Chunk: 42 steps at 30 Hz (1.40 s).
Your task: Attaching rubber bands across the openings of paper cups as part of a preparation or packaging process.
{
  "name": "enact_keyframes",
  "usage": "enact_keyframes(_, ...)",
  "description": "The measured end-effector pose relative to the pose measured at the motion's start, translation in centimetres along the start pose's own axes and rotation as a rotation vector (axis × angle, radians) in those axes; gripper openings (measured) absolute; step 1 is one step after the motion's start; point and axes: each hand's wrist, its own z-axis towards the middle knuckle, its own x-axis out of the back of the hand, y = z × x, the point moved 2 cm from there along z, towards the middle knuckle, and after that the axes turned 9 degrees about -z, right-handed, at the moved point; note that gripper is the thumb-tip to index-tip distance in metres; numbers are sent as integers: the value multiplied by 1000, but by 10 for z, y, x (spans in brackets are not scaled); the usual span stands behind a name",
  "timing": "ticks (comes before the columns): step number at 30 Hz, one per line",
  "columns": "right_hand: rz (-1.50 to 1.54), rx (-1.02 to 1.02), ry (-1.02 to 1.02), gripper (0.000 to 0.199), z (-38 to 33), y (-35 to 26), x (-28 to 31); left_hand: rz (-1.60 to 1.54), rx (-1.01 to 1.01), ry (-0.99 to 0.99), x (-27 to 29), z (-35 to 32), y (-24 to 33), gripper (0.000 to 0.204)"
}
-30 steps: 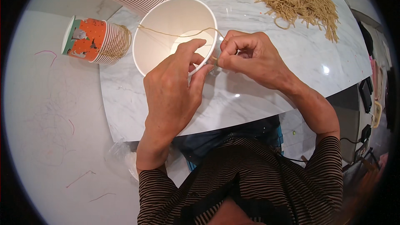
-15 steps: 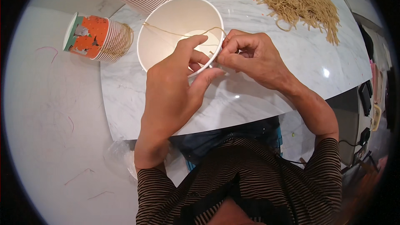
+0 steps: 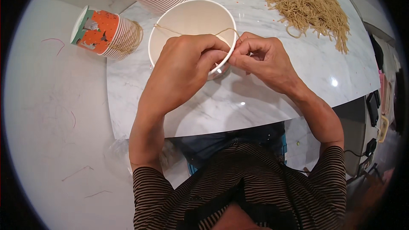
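I have the white bucket (image 3: 191,12) at 12 o'clock on the surface (image 3: 204,117), string (image 3: 168,30) spanning its mouth. The right hand (image 3: 267,60) pinches the string outside the bucket's 4 o'clock rim. The left hand (image 3: 185,66) reaches over the mouth, fingers bent at that rim; its grasp I cannot tell.

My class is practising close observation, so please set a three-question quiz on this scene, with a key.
1. True or false: the string pile lies to the right of the white-rimmed cup.
2. Which covers part of that cup's opening: A) the left hand or B) the right hand?
3. Fill in: the leftmost cup stack is orange, with a ____ band.

Key: 1 true; 2 A; 3 green.
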Motion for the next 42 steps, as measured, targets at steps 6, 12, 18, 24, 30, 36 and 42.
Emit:
enact_keyframes(6, -22, -5, 0, 18, 0, -1, 2, 37, 38, 21, -5, 0, -1, 11)
enact_keyframes(12, -28, 28, -3, 15, 0, 3, 2, -97, 30, 128, -4, -6, -2, 12)
enact_keyframes(18, -124, 94, -24, 14, 0, 0, -1, -345, -108, 223, -5, -16, 6, 12)
enact_keyframes(24, -246, 161, -28, 11, -2, -6, 0, -367, -124, 151, -14, -17, 14, 8)
enact_keyframes(30, -353, 323, 33, 6, -5, -15, 16, -297, -119, 236, -9, -14, 10, 5)
enact_keyframes(36, -707, 728, 44, 10, -3, -36, 28, -211, -110, 234, -7, -10, 7, 7)
enact_keyframes(42, -929, 823, 59, 15, -7, -60, 35, -41, -127, 135, -2, -7, 18, 10)
